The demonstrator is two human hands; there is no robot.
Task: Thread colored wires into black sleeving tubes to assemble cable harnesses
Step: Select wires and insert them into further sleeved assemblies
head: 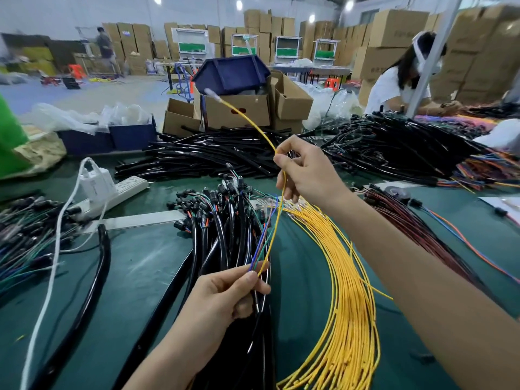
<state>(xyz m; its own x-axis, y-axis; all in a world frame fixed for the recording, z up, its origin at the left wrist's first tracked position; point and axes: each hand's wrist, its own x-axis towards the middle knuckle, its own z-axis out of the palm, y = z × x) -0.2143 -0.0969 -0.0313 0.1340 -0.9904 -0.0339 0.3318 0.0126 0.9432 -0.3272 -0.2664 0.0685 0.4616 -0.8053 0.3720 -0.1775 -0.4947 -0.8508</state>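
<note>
My right hand (pixel 305 171) pinches one long yellow wire (pixel 254 123) and holds it raised; its far end carries a clear terminal near the cardboard boxes. My left hand (pixel 225 294) pinches the lower end of that wire together with a blue, a green and other thin wires (pixel 260 244), and a thin black sleeving tube (pixel 257 308) runs down from its fingers. A bundle of yellow wires (pixel 344 291) curves across the green table to the right of my left hand. Sleeved black harnesses with connectors (pixel 222 220) lie under and beyond my left hand.
A heap of black sleeving tubes (pixel 202 159) lies at the back of the table. A white power strip (pixel 112 192) with a white cable sits at left. Dark red wires (pixel 413 223) lie at right. Another person (pixel 399 80) works at the far right. Cardboard boxes (pixel 239 111) stand behind.
</note>
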